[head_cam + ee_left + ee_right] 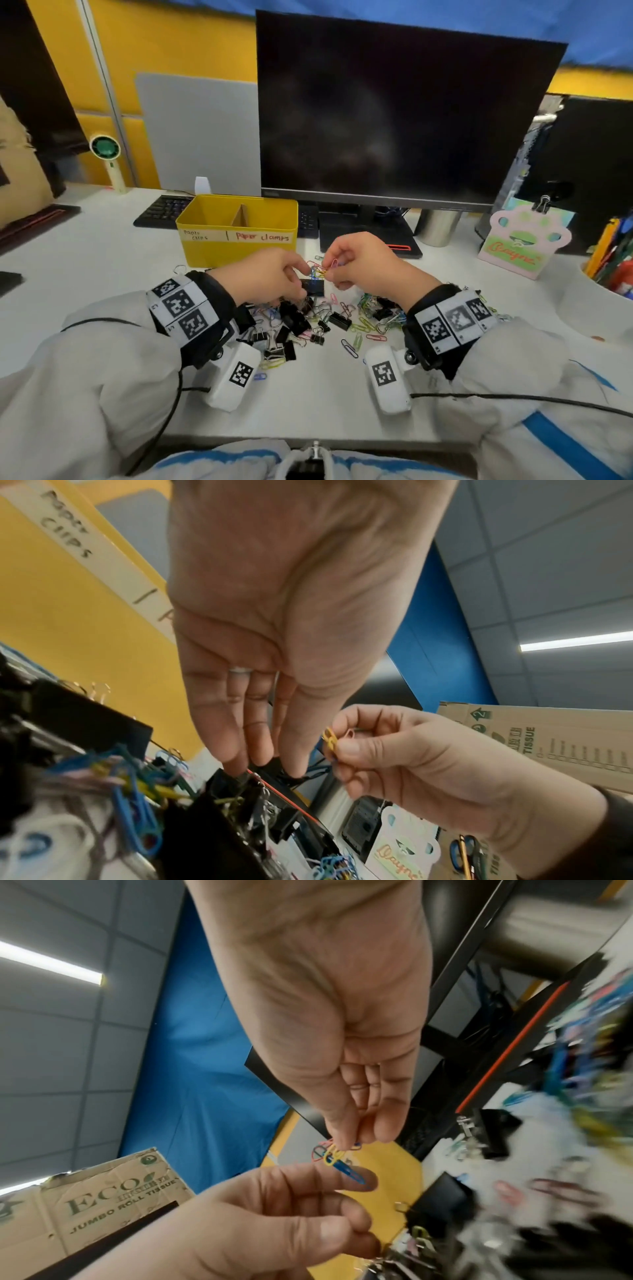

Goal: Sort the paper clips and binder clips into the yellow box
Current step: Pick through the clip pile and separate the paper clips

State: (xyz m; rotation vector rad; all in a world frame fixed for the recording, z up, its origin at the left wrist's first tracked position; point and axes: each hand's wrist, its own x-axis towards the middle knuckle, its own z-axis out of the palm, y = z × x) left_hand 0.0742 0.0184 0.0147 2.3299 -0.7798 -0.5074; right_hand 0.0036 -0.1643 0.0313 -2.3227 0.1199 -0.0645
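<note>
The yellow box (236,253) stands behind my hands, split by a card divider and labelled for paper clips on the left and paper clamps on the right. My right hand (330,270) pinches a tangle of coloured paper clips (320,269) (334,1153), raised above the desk. My left hand (303,279) grips a black binder clip (313,287) (274,775) that hangs from the same tangle. A mixed pile of paper clips and binder clips (325,318) lies on the white desk (308,394) under and between my wrists.
A dark monitor (394,113) on its stand rises just behind the box, with a keyboard (161,210) to the left. A steel cup (438,226), a paw-shaped card (520,246) and a pen holder (613,260) stand at the right. A small fan (106,150) is at back left.
</note>
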